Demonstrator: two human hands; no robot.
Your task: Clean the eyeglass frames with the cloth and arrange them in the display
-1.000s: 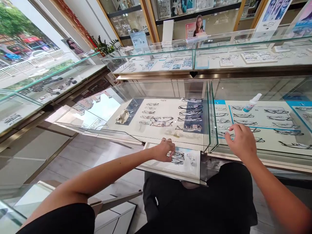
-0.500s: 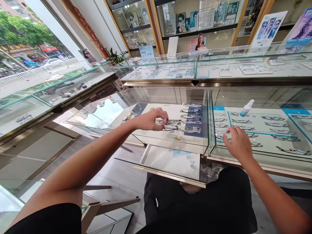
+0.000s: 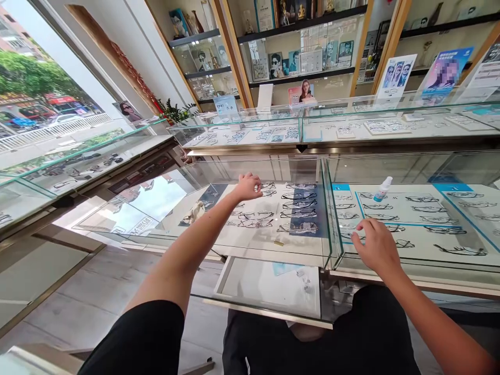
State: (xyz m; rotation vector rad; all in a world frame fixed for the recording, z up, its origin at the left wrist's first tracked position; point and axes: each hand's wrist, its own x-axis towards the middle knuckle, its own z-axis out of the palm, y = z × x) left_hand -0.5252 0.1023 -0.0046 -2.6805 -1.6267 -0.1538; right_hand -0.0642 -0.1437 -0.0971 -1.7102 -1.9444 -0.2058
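My left hand (image 3: 249,186) reaches out over the glass display case (image 3: 273,250), fingers curled and pinched on a thin pair of glasses (image 3: 269,188) at the far end of the rows of frames (image 3: 289,205). Whether that pair touches the surface I cannot tell. My right hand (image 3: 374,246) lies with fingers spread on the glass top of the neighbouring case (image 3: 429,260), holding nothing. Below the left case a white tray (image 3: 253,284) is pulled out towards me, with only small clear bits (image 3: 305,281) on it.
A small white spray bottle (image 3: 382,189) stands on the right case. A crumpled cloth (image 3: 196,211) lies at the left of the frames. More glass counters run along the left and back. Shelves with posters line the far wall.
My left hand lifted a pair of glasses off the pulled-out tray and carried it forward to the far rows. The right hand stayed low on the right case. The camera tilted up.
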